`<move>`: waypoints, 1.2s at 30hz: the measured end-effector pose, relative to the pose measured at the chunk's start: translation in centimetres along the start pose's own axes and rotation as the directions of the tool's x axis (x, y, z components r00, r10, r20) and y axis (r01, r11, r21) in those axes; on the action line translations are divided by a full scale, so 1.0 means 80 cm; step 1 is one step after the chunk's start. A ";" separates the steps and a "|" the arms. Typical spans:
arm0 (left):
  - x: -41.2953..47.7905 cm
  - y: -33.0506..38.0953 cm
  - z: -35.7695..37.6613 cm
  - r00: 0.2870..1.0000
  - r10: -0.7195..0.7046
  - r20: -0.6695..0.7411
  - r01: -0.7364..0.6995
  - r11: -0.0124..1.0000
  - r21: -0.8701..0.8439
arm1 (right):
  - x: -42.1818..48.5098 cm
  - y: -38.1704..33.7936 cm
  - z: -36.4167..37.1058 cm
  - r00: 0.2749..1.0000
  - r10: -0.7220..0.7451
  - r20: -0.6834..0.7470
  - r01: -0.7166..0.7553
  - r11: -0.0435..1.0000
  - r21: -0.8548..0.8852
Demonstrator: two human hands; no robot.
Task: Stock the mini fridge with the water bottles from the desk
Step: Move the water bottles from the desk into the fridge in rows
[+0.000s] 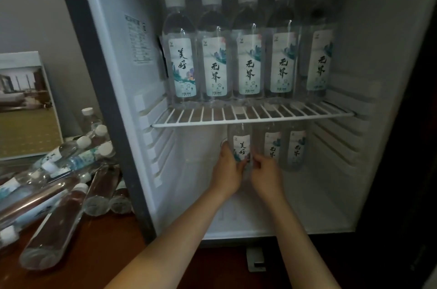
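Note:
The open mini fridge (369,182) has a white wire shelf (255,115) bearing several upright labelled water bottles (250,52). Below the shelf, two bottles (296,149) stand at the back. A third bottle (241,144) stands upright to their left, with both my hands around its lower part. My left hand (227,168) grips its left side, fingers curled round it. My right hand (264,170) pinches its right side near the bottom. The bottle's base is hidden behind my hands.
A pile of several water bottles (59,184) lies on the brown wooden desk (106,253) left of the fridge. A framed picture (26,109) leans against the wall behind them. The fridge's grey frame edge (101,99) stands between desk and interior.

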State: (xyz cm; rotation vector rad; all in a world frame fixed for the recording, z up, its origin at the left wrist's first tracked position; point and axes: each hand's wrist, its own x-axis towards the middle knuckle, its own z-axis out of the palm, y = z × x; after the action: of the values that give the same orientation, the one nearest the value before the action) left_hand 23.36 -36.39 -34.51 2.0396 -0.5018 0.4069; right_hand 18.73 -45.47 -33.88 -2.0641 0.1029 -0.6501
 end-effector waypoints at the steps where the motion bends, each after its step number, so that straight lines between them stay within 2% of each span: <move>1: 0.000 -0.003 0.002 1.000 -0.005 0.022 0.005 1.000 0.005 | 0.001 0.002 0.000 1.000 0.005 -0.001 -0.005 1.000 0.000; 5: 0.000 -0.017 0.010 0.993 -0.043 0.108 0.042 0.999 0.011 | 0.003 0.001 -0.003 0.999 0.051 0.011 -0.050 0.998 -0.031; 15: 0.005 -0.015 0.016 0.984 -0.073 0.162 0.065 0.996 0.054 | -0.003 -0.005 -0.008 0.998 0.058 0.025 -0.058 0.998 -0.032; 21: 0.000 -0.004 0.002 0.966 -0.031 0.257 0.032 0.999 0.001 | -0.014 -0.017 -0.007 0.996 0.085 0.024 -0.085 0.996 0.010; 24: -0.021 -0.001 -0.010 0.971 -0.020 0.236 0.021 1.000 0.000 | -0.025 -0.028 -0.008 0.997 0.069 -0.018 -0.068 0.998 0.010; 29: -0.084 0.005 -0.053 0.982 -0.073 0.173 0.069 0.997 0.029 | -0.050 -0.061 -0.002 1.000 -0.017 0.026 0.016 1.000 0.026; 32: -0.133 -0.001 -0.103 0.977 -0.092 0.190 0.091 0.996 0.011 | -0.075 -0.082 0.011 0.997 -0.058 0.059 0.054 0.997 0.056; 36: -0.210 -0.017 -0.191 0.966 -0.159 0.203 0.175 0.983 -0.063 | -0.111 -0.108 0.040 0.976 -0.005 0.219 -0.010 0.998 0.067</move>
State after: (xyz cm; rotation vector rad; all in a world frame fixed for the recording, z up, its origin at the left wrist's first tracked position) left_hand 8.37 -19.37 -36.09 2.0357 -0.4535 0.0816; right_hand 11.16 -35.38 -31.83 -2.0550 -0.0433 -0.4152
